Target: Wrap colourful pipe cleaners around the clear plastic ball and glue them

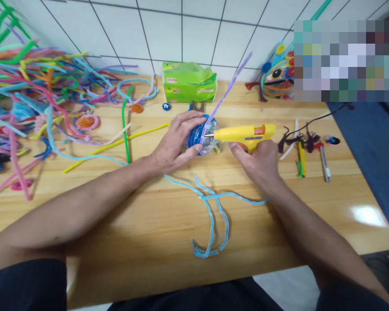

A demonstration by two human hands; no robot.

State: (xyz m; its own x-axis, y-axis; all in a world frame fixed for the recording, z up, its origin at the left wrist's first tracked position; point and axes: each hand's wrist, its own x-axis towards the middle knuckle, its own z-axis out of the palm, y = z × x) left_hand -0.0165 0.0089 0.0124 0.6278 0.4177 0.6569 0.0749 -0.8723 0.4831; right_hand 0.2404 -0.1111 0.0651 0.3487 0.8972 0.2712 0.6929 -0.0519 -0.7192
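My left hand (178, 140) wraps around a clear plastic bottle (211, 139) lying on the table, with blue pipe cleaner wound around part of it. A purple pipe cleaner (227, 91) circles the bottle beside the blue band, and its free end sticks up toward the wall. In my right hand (259, 162) is a yellow hot glue gun (238, 133), gripped by its handle. Its metal tip points left and meets the bottle near the purple strand; whether it touches I cannot tell. Several light blue pipe cleaners (227, 216) lie on the table in front of the bottle.
A heap of coloured pipe cleaners (35, 95) covers the left side. Behind the bottle are a green tissue pack (189, 83) and pliers (197, 106). A decorated fish-like craft (277, 77) stands at the back right. A utility knife (325, 164) lies near the right edge.
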